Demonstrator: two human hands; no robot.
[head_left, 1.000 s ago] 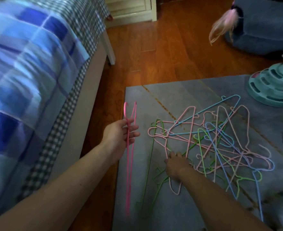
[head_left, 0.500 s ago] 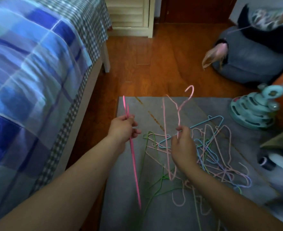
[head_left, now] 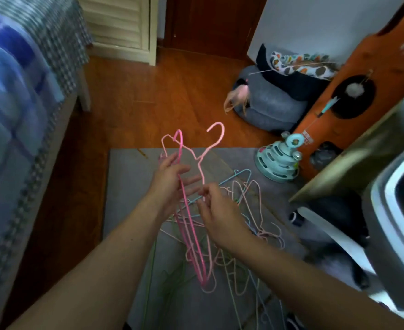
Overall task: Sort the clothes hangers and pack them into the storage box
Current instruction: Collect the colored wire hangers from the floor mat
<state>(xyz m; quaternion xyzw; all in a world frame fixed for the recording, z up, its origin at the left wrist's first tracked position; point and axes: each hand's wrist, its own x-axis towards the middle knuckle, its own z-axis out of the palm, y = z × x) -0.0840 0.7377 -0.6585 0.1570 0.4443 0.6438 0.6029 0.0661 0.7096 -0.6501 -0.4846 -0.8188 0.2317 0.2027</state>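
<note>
My left hand [head_left: 170, 184] holds a bright pink hanger [head_left: 190, 225] upright above the grey rug [head_left: 124, 186], thumb against its wire and fingers stretched loosely behind it. My right hand [head_left: 220, 210] pinches the neck of a pale pink hanger [head_left: 214, 144] and holds it right against the bright one, hook up. Below and to the right, a tangled pile of hangers [head_left: 248, 194] in pale pink, blue and green lies on the rug. A white open-topped box [head_left: 386, 225] stands at the right edge.
A bed with a blue checked cover [head_left: 17, 115] runs along the left. A teal cat toy tower [head_left: 279, 163], a grey cushion bed [head_left: 267, 108] and an orange board [head_left: 362, 91] stand at the back right. Wooden floor [head_left: 148, 103] lies beyond the rug.
My right hand lifted a pale pink hanger out of the pile and carried it left to the bright pink one in my left hand. The view tilted up.
</note>
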